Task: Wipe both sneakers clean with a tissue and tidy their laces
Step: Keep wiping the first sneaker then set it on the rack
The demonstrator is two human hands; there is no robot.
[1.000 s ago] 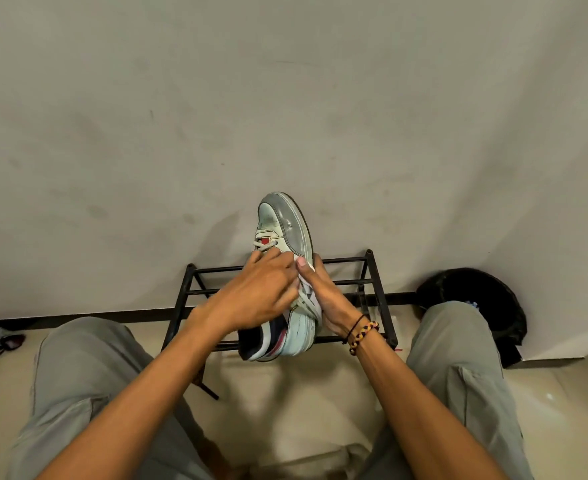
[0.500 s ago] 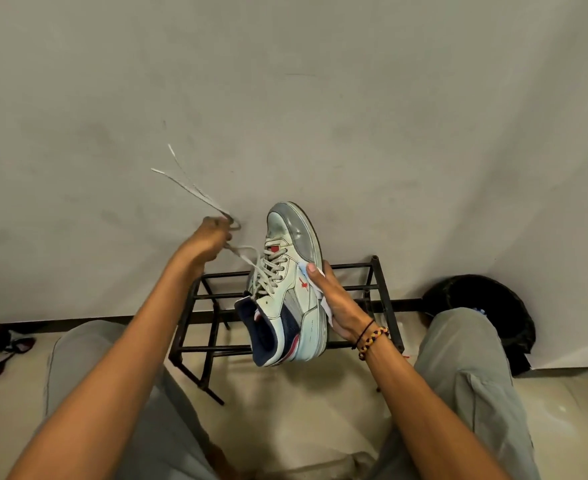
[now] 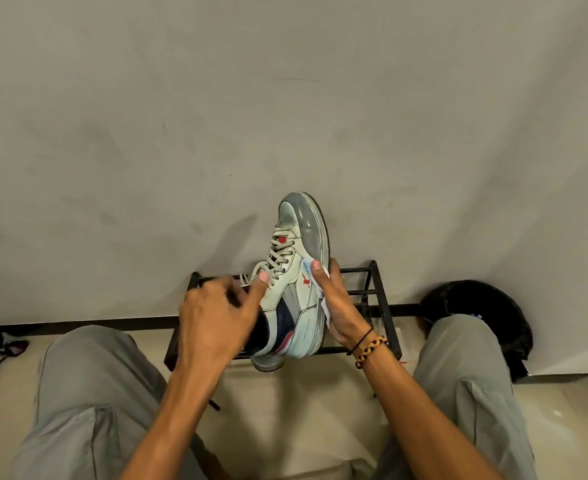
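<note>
R hand [image 3: 337,299] grips sneaker [image 3: 296,282] w/ tissue [image 3: 323,299] pinned under its side, toe up, above shoe rack [image 3: 382,296]. L hand [image 3: 213,320] at the laces [image 3: 278,258], thumb on the tongue; fingers curled, can't tell what they pinch.

Head-worn camera looks steeply down, close over the person's lap.

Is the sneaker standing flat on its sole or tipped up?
Tipped up: the sneaker points toe-up toward the wall, gripped by the right hand.
</note>
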